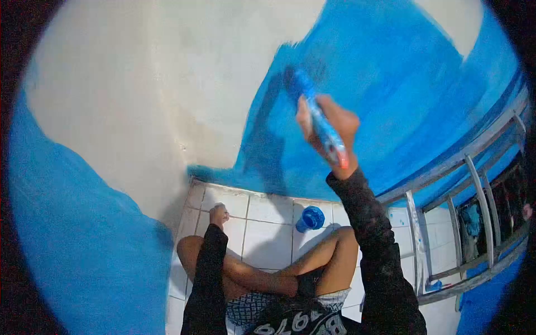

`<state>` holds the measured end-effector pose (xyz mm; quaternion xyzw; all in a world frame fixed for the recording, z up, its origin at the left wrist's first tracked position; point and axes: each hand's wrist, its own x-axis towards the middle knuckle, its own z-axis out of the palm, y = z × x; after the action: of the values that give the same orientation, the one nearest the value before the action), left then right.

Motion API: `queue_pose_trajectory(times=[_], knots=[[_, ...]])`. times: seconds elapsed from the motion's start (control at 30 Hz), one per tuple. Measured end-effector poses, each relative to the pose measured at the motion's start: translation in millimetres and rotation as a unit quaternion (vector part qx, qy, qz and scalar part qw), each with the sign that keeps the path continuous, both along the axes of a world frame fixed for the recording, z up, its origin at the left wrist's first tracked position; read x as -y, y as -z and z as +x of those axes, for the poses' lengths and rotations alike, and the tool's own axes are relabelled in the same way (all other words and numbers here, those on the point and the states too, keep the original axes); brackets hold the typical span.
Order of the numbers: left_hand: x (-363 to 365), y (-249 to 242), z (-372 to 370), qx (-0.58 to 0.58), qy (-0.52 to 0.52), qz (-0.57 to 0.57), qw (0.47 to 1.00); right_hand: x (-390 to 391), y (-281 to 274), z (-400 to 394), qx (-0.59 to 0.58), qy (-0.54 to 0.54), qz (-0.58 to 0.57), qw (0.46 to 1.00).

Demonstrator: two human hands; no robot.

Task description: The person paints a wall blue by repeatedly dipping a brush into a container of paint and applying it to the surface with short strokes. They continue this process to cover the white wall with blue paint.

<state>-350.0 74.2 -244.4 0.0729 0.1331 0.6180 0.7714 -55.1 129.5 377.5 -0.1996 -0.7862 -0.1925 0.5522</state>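
My right hand is closed around the handle of a paintbrush, which is smeared with blue and has a reddish end. Its blue-covered bristles are at the wall, over the blue painted area close to its edge with the pale unpainted part. Down at the left, my left hand is curled above the white floor tiles; whether anything is inside its fingers is hidden. A blue paint cup stands on the tiles between my crossed legs and the wall.
A wooden ladder leans along the right side. The left wall is blue low down and pale above. Near the ladder's foot lies a small blue item on the tiles. Dark things show behind the rungs.
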Motion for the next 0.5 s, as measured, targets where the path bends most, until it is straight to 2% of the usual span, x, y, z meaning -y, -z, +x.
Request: queue_pose_trajectory(times=[0.03, 0.07, 0.1, 0.13, 0.2, 0.23, 0.27, 0.3, 0.33, 0.37, 0.4, 0.43, 0.5], knots=[[0, -8, 4, 0.0, -0.002, 0.002, 1.0, 1, -17, 1, -0.039, 0.01, 0.057, 0.998], [2, -30, 14, -0.139, -0.053, -0.125, 0.981, -3, -33, 1, -0.079, 0.013, 0.084, 0.993], [4, -45, 20, -0.273, -0.101, -0.248, 0.924, -9, -48, 1, -0.119, 0.018, 0.11, 0.987], [-1, -25, 15, -0.273, -0.1, -0.247, 0.924, -15, -63, 2, -0.119, 0.019, 0.111, 0.986], [-14, 26, 0, -0.389, -0.085, -0.06, 0.915, -27, -85, 3, -0.168, 0.029, 0.125, 0.977], [-11, 17, 4, -0.389, -0.084, -0.06, 0.916, -36, -86, 4, -0.167, 0.03, 0.125, 0.977], [-4, -7, 11, -0.23, -0.107, -0.142, 0.957, -48, -81, 5, -0.135, 0.03, 0.122, 0.983], [1, -30, 17, -0.064, -0.127, -0.219, 0.965, -55, -75, 7, -0.102, 0.029, 0.12, 0.987], [1, -38, 20, -0.063, -0.125, -0.219, 0.966, -55, -65, 13, -0.022, 0.038, 0.117, 0.992], [1, -45, 22, -0.149, -0.116, -0.204, 0.961, -53, -51, 12, -0.021, 0.038, 0.117, 0.992], [3, -52, 23, -0.233, -0.105, -0.189, 0.948, -50, -34, 6, -0.01, 0.007, 0.055, 0.998], [5, -64, 27, -0.285, -0.1, -0.194, 0.933, -45, -20, 2, 0.001, -0.024, -0.008, 1.0], [14, -105, 41, -0.381, -0.106, -0.204, 0.895, -30, 1, -1, 0.039, -0.012, -0.042, 0.998]])
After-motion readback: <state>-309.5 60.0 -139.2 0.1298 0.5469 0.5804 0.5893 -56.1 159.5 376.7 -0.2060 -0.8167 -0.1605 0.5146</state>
